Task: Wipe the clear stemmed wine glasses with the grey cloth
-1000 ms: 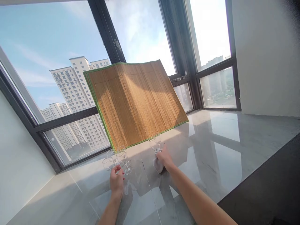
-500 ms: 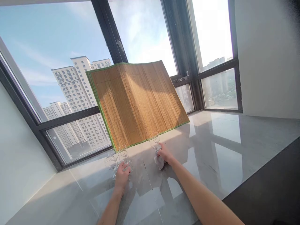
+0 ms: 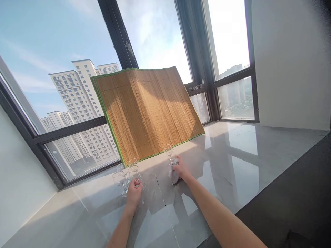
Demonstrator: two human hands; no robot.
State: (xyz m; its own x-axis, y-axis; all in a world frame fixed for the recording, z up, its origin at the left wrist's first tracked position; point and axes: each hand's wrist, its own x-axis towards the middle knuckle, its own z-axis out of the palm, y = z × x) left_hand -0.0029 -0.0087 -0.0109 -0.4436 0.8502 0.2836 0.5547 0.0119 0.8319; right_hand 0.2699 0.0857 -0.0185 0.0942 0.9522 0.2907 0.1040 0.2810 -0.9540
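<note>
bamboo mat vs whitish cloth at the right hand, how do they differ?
Colour: the bamboo mat is tan with green edging; the whitish cloth shows no coloured edge.
Size: the mat looks far larger than the cloth.
Pose: the mat stands spread and slanted by the windows; the cloth is bunched at the right hand.
Shared: neither lies flat.

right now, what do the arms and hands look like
The left forearm and right forearm are bare, with no sleeve in view. The left hand and right hand wear no gloves, and no watch or bracelet shows at either wrist. Nail details are too small to tell.
</note>
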